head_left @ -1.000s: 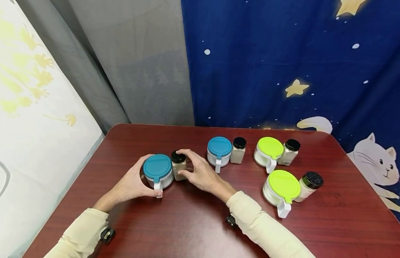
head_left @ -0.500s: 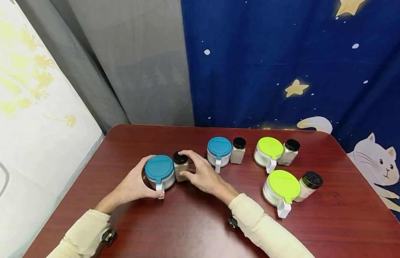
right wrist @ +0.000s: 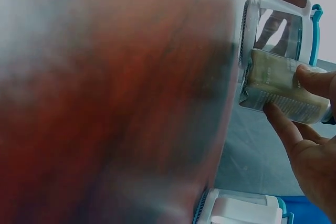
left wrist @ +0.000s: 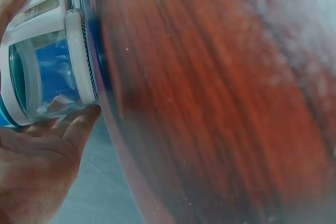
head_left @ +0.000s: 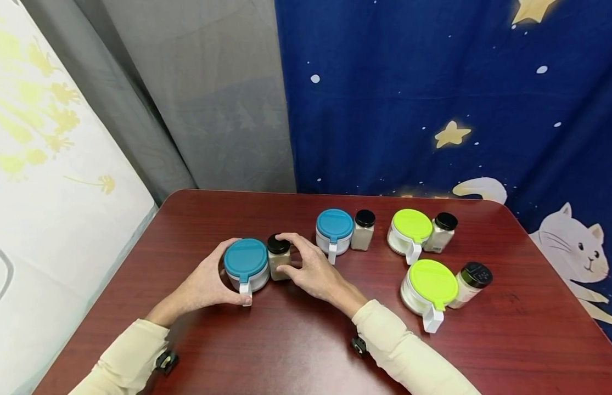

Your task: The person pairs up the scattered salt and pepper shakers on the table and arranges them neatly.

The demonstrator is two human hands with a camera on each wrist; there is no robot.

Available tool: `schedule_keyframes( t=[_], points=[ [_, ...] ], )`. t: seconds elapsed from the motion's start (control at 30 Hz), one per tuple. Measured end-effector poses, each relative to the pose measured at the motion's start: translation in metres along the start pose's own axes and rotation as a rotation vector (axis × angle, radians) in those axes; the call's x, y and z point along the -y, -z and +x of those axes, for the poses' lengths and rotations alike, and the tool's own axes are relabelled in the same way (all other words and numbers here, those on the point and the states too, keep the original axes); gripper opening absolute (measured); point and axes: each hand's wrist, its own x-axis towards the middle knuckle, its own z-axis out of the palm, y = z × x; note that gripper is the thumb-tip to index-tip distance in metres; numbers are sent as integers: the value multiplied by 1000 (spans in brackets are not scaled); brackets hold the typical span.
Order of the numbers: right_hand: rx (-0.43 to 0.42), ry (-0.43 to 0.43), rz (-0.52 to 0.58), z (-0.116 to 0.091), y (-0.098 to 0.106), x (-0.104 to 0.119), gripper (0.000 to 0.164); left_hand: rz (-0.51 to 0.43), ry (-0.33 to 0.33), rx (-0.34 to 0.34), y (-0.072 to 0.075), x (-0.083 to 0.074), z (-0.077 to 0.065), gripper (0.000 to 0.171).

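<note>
My left hand [head_left: 205,280] curls round a blue-lidded seasoning jar [head_left: 246,260], its thumb at the white handle. The jar stands upright; in the left wrist view, the clear body of the jar [left wrist: 55,72] shows beside the palm. My right hand [head_left: 315,269] grips a small spice bottle [head_left: 279,262] with a black cap and pale contents, with fingers at the cap and thumb lower on its side. The bottle stands against the jar's right side. In the right wrist view, printed text shows on the bottle [right wrist: 283,85], and the jar [right wrist: 278,30] is right beside it.
To the right, another blue-lidded jar [head_left: 334,233] is paired with a black-capped bottle [head_left: 363,230]. Farther right stand two green-lidded jars, one at the back [head_left: 409,233] and one nearer [head_left: 429,293], each beside a black-capped bottle. A curtain hangs behind the table [head_left: 306,351].
Both hands have shifted slightly to the right and nearer to me, and the blue-lidded jar and spice bottle have moved with them. The other jars and bottles stay in place.
</note>
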Motion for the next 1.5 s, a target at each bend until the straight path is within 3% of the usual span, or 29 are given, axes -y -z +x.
schedule_keyframes(
  t=[0.27, 1.5],
  points=[
    [4, -2, 51, -3, 2, 0, 62, -13, -3, 14, -3, 0, 1, 116],
    [-5, -42, 87, -18, 13, -1, 62, -47, -24, 30, -18, -9, 4, 116]
  ],
)
